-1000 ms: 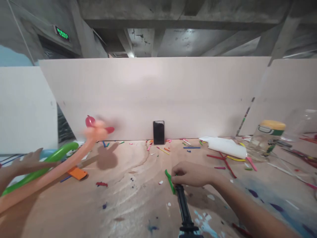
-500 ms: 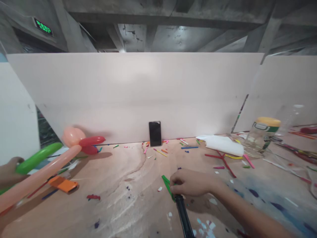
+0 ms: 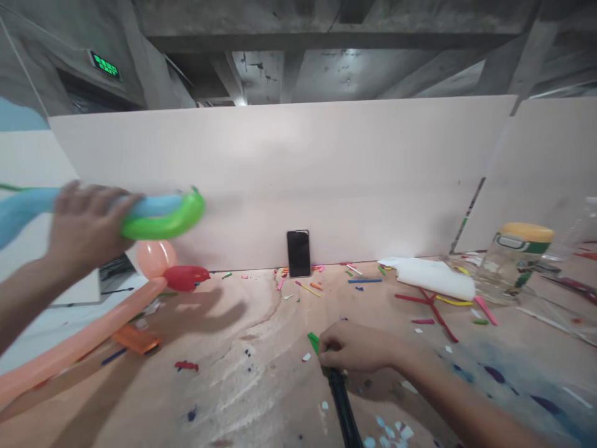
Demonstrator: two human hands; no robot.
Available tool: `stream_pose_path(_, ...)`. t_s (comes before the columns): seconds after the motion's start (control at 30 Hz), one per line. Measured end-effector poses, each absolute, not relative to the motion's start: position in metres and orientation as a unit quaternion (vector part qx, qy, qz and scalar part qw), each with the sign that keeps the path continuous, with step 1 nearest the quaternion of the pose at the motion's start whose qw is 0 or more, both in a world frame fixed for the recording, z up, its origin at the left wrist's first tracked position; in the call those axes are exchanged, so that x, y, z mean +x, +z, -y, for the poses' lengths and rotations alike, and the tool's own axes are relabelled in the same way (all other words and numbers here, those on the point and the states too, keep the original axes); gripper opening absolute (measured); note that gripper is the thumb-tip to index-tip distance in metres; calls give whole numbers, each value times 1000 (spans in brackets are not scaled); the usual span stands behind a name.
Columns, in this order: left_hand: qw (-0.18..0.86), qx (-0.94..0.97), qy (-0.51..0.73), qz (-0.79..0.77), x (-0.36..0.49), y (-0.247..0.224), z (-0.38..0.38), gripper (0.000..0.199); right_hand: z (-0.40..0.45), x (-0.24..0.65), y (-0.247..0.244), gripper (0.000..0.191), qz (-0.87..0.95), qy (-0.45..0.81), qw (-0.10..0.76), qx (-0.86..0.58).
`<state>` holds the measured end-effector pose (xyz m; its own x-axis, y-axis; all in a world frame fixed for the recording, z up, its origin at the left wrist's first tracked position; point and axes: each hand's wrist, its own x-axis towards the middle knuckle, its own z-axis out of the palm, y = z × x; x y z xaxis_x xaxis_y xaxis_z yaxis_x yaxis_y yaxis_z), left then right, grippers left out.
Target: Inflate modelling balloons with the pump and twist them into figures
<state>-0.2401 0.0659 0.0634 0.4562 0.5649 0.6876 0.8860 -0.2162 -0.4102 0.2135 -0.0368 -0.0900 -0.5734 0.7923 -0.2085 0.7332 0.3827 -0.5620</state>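
Wrapping closed around the blue balloon (image 3: 32, 208) and green balloon (image 3: 163, 225) left of the phone (image 3: 298, 254), the left fingers (image 3: 96, 199) had a full grip; right fingers (image 3: 330, 359) pinched a limp green balloon (image 3: 313, 340) in front. Inflated ones: likely light, poppable; mid-length hold best.

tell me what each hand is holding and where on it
Left hand: blue balloon and inflated green balloon, near the latter's curled end. Right hand: limp green balloon, pinched by the tip of the black pump.

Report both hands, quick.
Left hand: closed around blue and green balloons.
Right hand: pinching green balloon at black pump.
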Motion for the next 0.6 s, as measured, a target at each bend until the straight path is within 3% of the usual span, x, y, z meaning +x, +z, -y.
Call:
stream_pose_path(0.1, 415, -779, -158, 443, -199, 34, -68, 50, 38, 212, -90, 23, 834, 296, 48, -464)
stream_pose_path(0.3, 365, -805, -92, 458, -159, -37, -79, 62, 44, 211, -90, 24, 838, 274, 64, -469)
stream_pose_path(0.43, 337, -784, -97, 513, -164, -42, -75, 77, 47, 214, -96, 24, 834, 275, 76, -472)
stream_pose_path(0.6, 346, -798, -67, 488, -213, -19, -47, 67, 51, 218, -99, 25, 836, 265, 112, -466)
